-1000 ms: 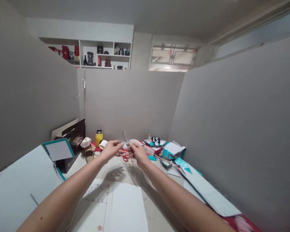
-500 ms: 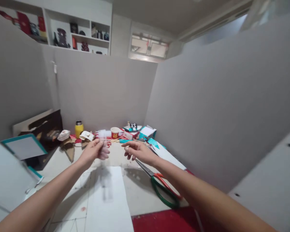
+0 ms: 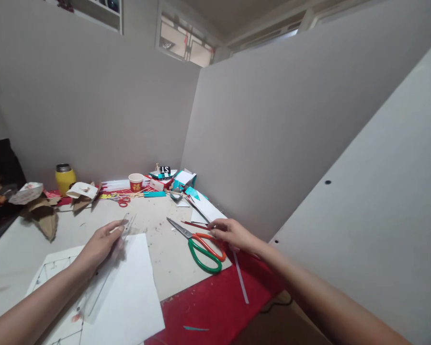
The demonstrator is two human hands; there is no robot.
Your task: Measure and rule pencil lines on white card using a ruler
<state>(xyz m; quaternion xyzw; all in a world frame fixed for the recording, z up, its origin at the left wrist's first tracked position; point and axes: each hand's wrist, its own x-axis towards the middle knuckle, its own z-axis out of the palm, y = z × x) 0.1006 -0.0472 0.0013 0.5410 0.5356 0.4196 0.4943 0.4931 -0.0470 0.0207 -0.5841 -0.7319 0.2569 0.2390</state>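
Note:
My left hand (image 3: 106,244) is closed on a clear ruler (image 3: 104,282), which slants over a white paper sheet (image 3: 129,287). Under that sheet lies a paper with drawn lines (image 3: 53,266). My right hand (image 3: 230,232) reaches to the table's right side, fingers bent down by a dark red pencil (image 3: 197,224); whether they grip it is hidden. Just left of and below that hand, large scissors (image 3: 204,251) with one green and one orange handle lie on the board, blades pointing up and left.
Along the back stand a yellow jar (image 3: 65,179), a red paper cup (image 3: 135,182), small red scissors (image 3: 123,201) and folded paper pieces (image 3: 185,178). A red surface (image 3: 201,306) bears a white strip (image 3: 242,278). Grey partitions (image 3: 255,120) enclose the table.
The view has turned right and down. My right hand has moved from near my left hand to beyond the large scissors. My left hand has lowered with the ruler, which now slants.

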